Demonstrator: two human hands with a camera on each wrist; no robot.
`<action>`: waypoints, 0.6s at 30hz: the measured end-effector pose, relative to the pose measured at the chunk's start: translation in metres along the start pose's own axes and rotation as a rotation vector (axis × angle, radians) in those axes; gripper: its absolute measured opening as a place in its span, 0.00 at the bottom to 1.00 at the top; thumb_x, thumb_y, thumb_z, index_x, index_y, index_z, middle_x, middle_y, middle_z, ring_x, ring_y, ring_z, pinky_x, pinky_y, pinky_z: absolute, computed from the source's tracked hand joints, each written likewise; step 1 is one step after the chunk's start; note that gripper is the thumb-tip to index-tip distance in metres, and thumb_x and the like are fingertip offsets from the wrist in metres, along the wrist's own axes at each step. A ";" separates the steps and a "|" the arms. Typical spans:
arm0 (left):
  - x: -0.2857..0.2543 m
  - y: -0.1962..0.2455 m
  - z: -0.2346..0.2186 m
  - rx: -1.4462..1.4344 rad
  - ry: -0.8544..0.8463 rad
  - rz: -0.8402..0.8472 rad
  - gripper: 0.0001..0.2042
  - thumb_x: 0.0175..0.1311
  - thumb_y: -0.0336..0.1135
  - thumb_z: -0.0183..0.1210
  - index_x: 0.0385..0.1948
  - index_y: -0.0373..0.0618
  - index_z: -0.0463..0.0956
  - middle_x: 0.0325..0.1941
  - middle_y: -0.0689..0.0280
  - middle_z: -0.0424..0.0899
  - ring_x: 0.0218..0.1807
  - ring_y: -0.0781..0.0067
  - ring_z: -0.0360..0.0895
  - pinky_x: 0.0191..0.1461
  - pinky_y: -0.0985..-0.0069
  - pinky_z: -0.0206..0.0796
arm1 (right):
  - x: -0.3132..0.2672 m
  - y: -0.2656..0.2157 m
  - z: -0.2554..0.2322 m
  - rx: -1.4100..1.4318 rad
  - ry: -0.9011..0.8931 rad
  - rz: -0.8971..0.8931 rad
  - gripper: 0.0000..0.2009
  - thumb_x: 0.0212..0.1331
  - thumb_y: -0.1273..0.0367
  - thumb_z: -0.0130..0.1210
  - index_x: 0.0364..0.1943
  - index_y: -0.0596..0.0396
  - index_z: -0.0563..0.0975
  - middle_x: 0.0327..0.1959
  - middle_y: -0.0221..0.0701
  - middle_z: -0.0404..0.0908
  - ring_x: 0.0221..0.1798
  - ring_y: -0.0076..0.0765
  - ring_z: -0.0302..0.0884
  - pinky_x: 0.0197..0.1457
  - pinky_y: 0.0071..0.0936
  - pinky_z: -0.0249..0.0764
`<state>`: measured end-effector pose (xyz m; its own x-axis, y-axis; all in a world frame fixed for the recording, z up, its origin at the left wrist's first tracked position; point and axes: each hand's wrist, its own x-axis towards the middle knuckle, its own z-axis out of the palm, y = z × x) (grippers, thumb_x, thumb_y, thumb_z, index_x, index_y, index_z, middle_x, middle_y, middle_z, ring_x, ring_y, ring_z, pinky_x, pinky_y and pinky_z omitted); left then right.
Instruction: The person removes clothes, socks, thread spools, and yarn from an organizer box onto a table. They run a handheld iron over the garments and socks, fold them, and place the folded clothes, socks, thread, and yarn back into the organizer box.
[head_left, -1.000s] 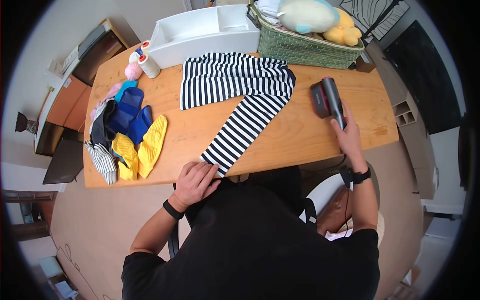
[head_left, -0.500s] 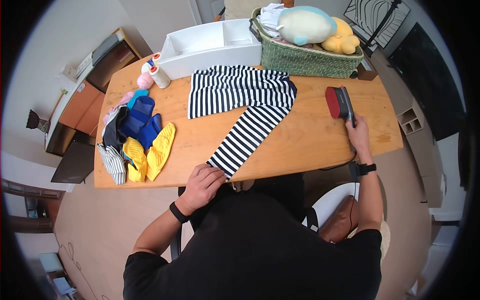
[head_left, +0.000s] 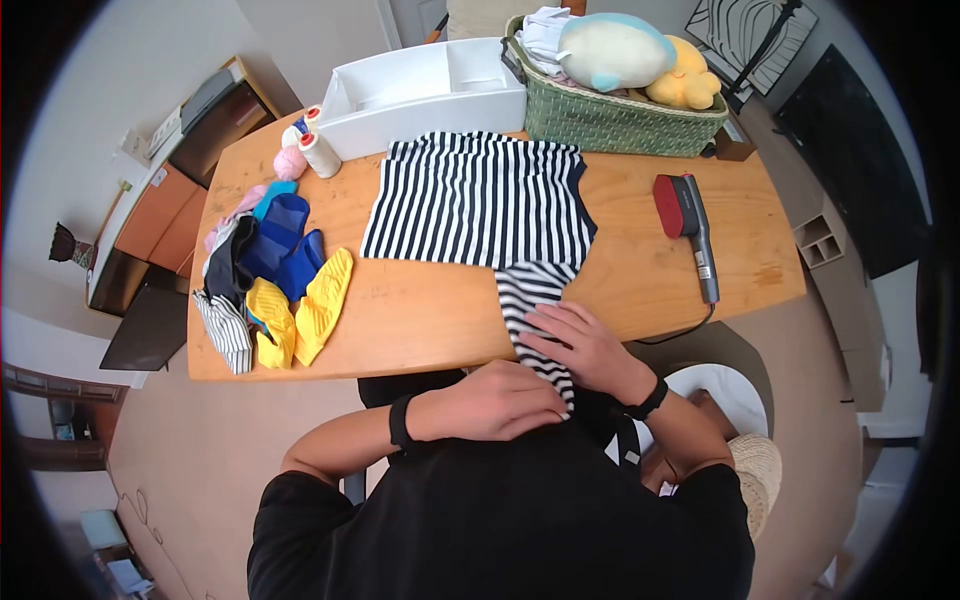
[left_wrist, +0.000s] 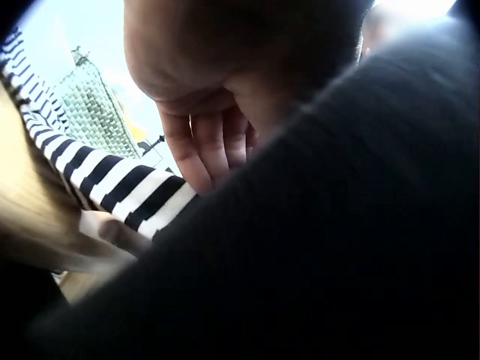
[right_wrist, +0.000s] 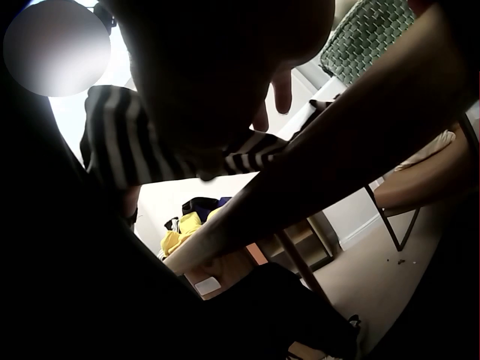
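A black-and-white striped shirt lies on the table, its near sleeve drawn over the front edge toward the person's body. The left hand holds the cuff end of that sleeve beyond the edge. The right hand lies over the sleeve at the table edge, fingers spread; how its thumb lies is hidden. In the left wrist view the sleeve runs taut beside hanging fingers. A handheld steamer with a red face rests on the table at the right, untouched.
Crumpled clothes lie at the table's left. Thread spools and a pink yarn ball stand behind them. A white divided box and a green basket with plush toys line the back. The steamer's cord drops over the front edge.
The right hand has let go of the steamer and moved left onto the sleeve. The left hand has moved right with the cuff, and the sleeve now points toward the body, the shirt's body spread wider.
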<state>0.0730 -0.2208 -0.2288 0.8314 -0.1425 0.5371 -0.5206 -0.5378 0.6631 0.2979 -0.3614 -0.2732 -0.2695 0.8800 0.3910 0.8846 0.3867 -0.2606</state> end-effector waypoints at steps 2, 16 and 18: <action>0.004 0.000 -0.002 -0.078 -0.059 0.000 0.09 0.74 0.35 0.75 0.49 0.45 0.89 0.45 0.64 0.93 0.45 0.56 0.91 0.49 0.62 0.83 | -0.007 0.000 0.000 0.065 0.035 0.035 0.26 0.61 0.77 0.65 0.67 0.54 0.86 0.73 0.39 0.86 0.79 0.52 0.81 0.83 0.54 0.75; -0.115 -0.034 -0.088 1.068 -0.051 -0.342 0.15 0.68 0.28 0.69 0.54 0.33 0.87 0.60 0.51 0.92 0.64 0.50 0.90 0.69 0.54 0.82 | -0.084 -0.046 -0.011 0.139 0.085 0.188 0.24 0.59 0.83 0.62 0.61 0.57 0.88 0.67 0.39 0.91 0.72 0.49 0.88 0.78 0.52 0.79; -0.116 -0.033 -0.091 1.047 -0.097 -0.367 0.13 0.67 0.27 0.68 0.51 0.32 0.87 0.58 0.51 0.93 0.64 0.51 0.91 0.68 0.55 0.82 | -0.088 -0.044 -0.009 0.174 0.117 0.184 0.24 0.58 0.83 0.61 0.59 0.58 0.89 0.65 0.38 0.93 0.71 0.48 0.89 0.76 0.51 0.80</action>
<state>-0.0235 -0.1114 -0.2655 0.9368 0.1295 0.3250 0.1431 -0.9896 -0.0180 0.2861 -0.4581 -0.2881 -0.0558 0.9058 0.4200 0.8330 0.2741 -0.4806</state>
